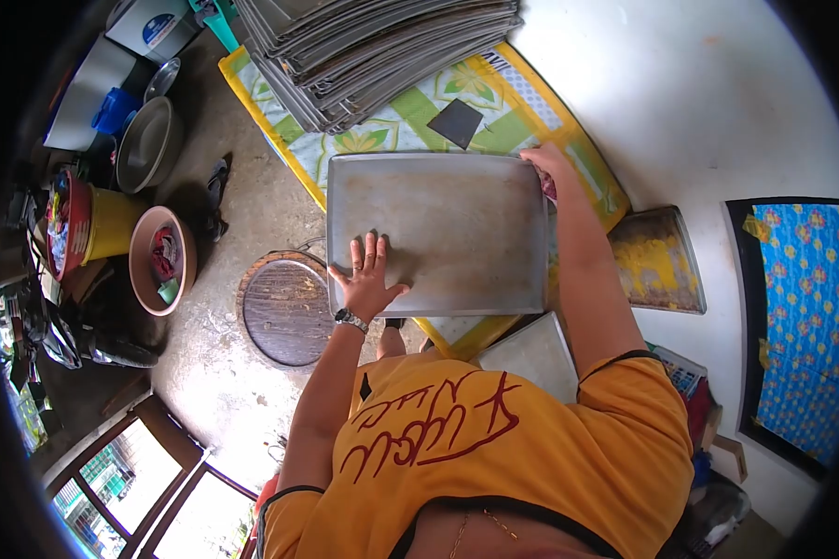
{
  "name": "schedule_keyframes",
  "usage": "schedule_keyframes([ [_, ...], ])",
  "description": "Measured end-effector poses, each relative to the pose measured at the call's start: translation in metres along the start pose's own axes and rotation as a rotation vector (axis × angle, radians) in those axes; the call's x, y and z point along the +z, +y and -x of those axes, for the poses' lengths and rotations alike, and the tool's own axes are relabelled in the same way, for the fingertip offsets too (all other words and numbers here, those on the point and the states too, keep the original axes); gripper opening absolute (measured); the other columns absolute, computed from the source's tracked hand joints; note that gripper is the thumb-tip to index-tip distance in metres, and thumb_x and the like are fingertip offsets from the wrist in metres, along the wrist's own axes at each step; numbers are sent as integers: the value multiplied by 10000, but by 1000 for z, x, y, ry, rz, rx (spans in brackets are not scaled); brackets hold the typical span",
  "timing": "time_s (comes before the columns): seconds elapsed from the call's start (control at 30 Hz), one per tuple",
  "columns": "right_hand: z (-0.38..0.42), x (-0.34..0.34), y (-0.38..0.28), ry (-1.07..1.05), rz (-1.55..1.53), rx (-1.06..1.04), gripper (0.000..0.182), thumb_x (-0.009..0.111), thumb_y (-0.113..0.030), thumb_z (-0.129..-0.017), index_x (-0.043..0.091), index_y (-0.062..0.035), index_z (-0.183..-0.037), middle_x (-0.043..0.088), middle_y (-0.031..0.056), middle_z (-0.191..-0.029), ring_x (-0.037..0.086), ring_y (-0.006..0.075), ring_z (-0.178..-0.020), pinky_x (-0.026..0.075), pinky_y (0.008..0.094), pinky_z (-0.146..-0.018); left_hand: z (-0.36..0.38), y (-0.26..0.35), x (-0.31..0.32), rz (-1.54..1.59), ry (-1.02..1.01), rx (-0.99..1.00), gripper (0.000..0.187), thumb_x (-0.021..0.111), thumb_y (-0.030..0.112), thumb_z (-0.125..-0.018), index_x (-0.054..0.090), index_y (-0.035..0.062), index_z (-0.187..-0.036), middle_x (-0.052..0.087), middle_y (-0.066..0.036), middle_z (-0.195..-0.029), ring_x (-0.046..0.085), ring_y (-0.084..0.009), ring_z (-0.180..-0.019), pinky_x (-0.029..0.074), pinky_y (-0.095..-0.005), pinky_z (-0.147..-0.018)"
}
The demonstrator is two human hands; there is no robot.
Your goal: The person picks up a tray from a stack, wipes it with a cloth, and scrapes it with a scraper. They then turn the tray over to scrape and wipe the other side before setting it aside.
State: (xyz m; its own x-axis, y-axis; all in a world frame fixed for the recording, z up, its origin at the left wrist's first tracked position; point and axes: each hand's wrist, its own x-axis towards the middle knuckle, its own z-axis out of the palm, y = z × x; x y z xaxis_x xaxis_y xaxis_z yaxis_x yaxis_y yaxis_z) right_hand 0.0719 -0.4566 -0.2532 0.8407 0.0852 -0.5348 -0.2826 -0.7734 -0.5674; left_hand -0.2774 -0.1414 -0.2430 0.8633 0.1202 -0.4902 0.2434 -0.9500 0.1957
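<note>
A grey metal baking tray (457, 224) lies in front of me at the table's near end, its left part reaching past the table edge. My left hand (369, 279) rests flat on the tray's lower left area, fingers spread. At the tray's upper right corner my right hand (548, 166) is closed around a crumpled reddish cloth (546, 189), which touches the rim. Part of the cloth is hidden under the fingers.
Many stacked trays (373, 56) stand on the table's far part, on a patterned tablecloth (419, 116). A dark square (455, 124) lies there. A yellow-stained tray (660, 261) leans by the wall. Left are a round wooden stool (287, 307) and a pink basin (143, 279) holding cloths.
</note>
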Motion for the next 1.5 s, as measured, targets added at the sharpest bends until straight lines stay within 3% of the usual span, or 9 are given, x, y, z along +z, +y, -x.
schedule_keyframes([
  [0.27, 14, 16, -33, 20, 322, -111, 512, 724, -494, -682, 589, -6, -608, 552, 57, -534, 538, 188, -492, 393, 361, -486, -1, -1, 3, 7, 12, 4, 1129, 665, 670, -709, 83, 195, -1552, 31, -8, -1627, 36, -299, -1491, 61, -823, -989],
  [0.57, 3, 15, -15, 31, 157, -90, 325, 734, -284, -660, 611, 12, -718, 561, 58, -593, 522, 165, -535, 396, 361, -504, -3, -2, -3, -7, -32, 4, 1141, 676, 663, -708, 57, 212, -1554, -10, -1, -1628, -4, -287, -1494, 65, -802, -1013],
  [0.77, -21, 19, 9, 4, -43, -255, 362, 731, -321, -666, 633, 27, -677, 573, 56, -540, 543, 216, -478, 434, 341, -500, -3, -3, -2, 5, -27, 11, 1137, 678, 657, -710, 60, 211, -1554, -3, -2, -1628, -4, -282, -1494, 47, -796, -1019],
  [0.87, 27, 22, -17, 323, 65, 51, 457, 695, -405, -751, 698, -5, -971, 693, 140, -939, 647, 291, -854, 496, 395, -747, -2, -2, -6, 22, -37, 7, 1133, 681, 651, -712, 66, 207, -1554, 8, -3, -1628, 2, -278, -1495, 36, -793, -1023],
  [0.97, 66, 88, -23, 825, 371, 179, 589, 600, -428, -856, 539, -30, -1286, 521, 180, -1322, 487, 373, -1198, 417, 488, -944, -1, -3, -7, 40, -28, 12, 1113, 689, 620, -721, 76, 205, -1552, 30, 6, -1627, 28, -275, -1494, 41, -805, -1012],
  [1.07, 66, 157, -26, 775, 498, 11, 664, 547, -408, -915, 350, -23, -1418, 348, 188, -1432, 350, 359, -1280, 320, 571, -982, -2, -5, -4, 38, -3, 27, 1107, 696, 605, -722, 88, 194, -1550, 40, 15, -1626, 45, -268, -1494, 53, -818, -997],
  [1.27, 96, 267, -136, 482, 533, -443, 578, 572, -242, -860, 410, 26, -1346, 471, 184, -1249, 465, 326, -1058, 390, 471, -848, -1, -5, -5, 18, -3, 38, 1145, 681, 664, -695, 92, 179, -1548, 45, 3, -1626, 49, -275, -1494, 56, -818, -993],
  [1.43, 111, 323, -185, 339, 452, -1120, 414, 575, -168, -827, 539, -177, -1240, 523, 108, -1165, 512, 312, -1021, 434, 459, -866, -2, -6, 0, 35, -18, 17, 1132, 683, 671, -686, 121, 195, -1546, 54, 6, -1625, 52, -266, -1494, 48, -808, -1007],
  [1.5, 111, 311, -183, 291, 410, -1156, 372, 561, -148, -832, 563, -171, -1204, 542, 84, -1147, 531, 292, -1014, 445, 454, -858, 0, -5, -3, 48, -1, 11, 1134, 689, 668, -682, 122, 202, -1546, 59, 17, -1625, 53, -260, -1495, 43, -801, -1014],
])
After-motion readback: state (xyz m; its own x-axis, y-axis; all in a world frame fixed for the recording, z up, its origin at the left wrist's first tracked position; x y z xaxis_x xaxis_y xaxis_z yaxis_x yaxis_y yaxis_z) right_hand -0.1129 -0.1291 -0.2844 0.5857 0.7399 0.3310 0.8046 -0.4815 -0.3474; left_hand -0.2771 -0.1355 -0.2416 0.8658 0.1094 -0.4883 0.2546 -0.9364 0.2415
